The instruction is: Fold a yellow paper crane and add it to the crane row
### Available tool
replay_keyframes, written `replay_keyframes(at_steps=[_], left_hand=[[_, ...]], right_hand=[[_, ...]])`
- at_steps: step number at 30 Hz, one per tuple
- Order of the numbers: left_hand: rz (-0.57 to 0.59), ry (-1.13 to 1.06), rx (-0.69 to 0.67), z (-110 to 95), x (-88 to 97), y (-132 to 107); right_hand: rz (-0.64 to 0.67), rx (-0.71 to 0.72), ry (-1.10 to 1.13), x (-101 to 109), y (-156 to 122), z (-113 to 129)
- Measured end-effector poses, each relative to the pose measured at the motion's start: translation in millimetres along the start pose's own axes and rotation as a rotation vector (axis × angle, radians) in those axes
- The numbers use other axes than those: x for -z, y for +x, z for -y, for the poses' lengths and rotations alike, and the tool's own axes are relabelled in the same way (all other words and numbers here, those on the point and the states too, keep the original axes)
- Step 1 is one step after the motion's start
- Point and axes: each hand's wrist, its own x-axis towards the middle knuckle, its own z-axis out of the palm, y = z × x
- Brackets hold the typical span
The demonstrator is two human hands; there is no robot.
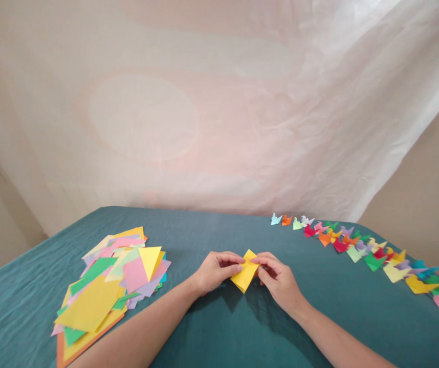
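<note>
A small piece of folded yellow paper (pixel 244 276) is held up between my two hands, just above the green cloth. My left hand (pixel 217 271) pinches its left edge between thumb and fingers. On the other side, my right hand (pixel 279 281) grips the right edge the same way, fingers on top and thumb below. The paper is tilted, with one corner pointing down toward me and creases across its face. My fingertips cover its side corners.
Left of my forearm lies a loose pile of coloured paper sheets (pixel 92 304). Along the right edge, several folded paper birds (pixel 375 260) stand in rows. A dark green cloth (pixel 189 230) covers the table, and a pale hanging sheet (pixel 219 112) closes off the back.
</note>
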Motion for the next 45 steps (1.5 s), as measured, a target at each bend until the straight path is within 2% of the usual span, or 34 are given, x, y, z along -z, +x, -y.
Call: replay_keyframes(at_steps=[10, 27, 40, 45], left_hand=[[-0.041, 0.004, 0.053, -0.3, -0.9, 0.7], [-0.055, -0.041, 0.040, 0.4, -3.8, 0.7], [-0.124, 0.175, -0.064, -0.6, -2.5, 1.5], [-0.099, 0.211, -0.098, -2.2, -2.2, 0.7]], right_hand=[[-0.018, -0.022, 0.011, -0.6, 0.3, 1.2], [-0.066, 0.004, -0.028, -0.2, 0.1, 1.3], [-0.043, 0.055, -0.050, -0.3, -0.8, 4.2], [-0.032, 0.067, -0.055, 0.9, -1.2, 3.5]])
